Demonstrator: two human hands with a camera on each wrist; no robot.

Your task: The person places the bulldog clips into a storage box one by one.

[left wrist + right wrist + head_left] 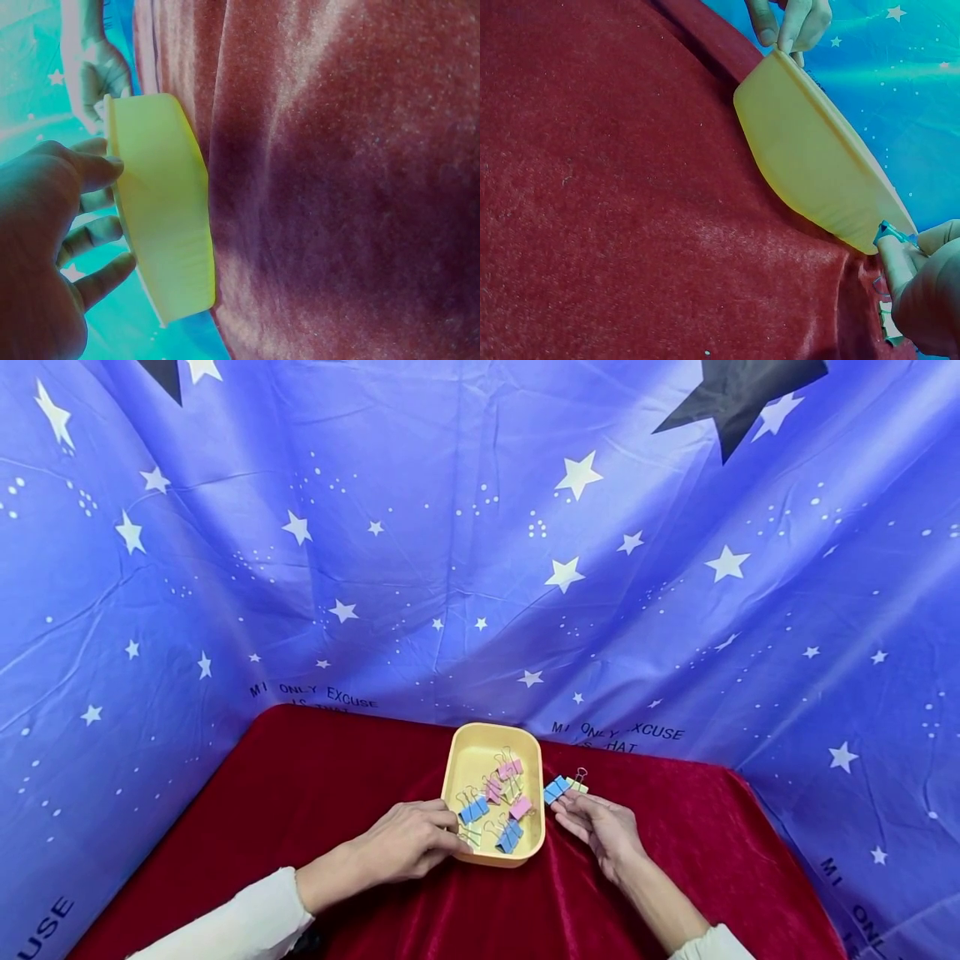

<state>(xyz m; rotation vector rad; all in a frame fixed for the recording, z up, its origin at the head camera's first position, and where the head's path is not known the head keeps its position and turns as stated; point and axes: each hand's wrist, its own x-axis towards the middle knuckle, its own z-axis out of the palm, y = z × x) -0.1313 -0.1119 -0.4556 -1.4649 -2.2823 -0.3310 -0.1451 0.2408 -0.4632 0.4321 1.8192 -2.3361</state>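
A yellow plastic box (457,760) stands on the red cloth with pink, blue and yellow binder clips inside. My left hand (412,841) grips its rim at the near left corner, fingers over the edge. In the left wrist view, the left hand (45,232) has its fingertips right at the rim of the box (165,210). Just outside the right wall, my right hand (600,828) pinches a blue binder clip (557,789), also visible at the fingertips in the right wrist view. A yellow binder clip (889,322) lies beside that hand, partly hidden by it.
Red velvet cloth (675,827) covers the table. A blue curtain with white stars (450,543) hangs close behind the table and along both sides. The box stands near the far table edge.
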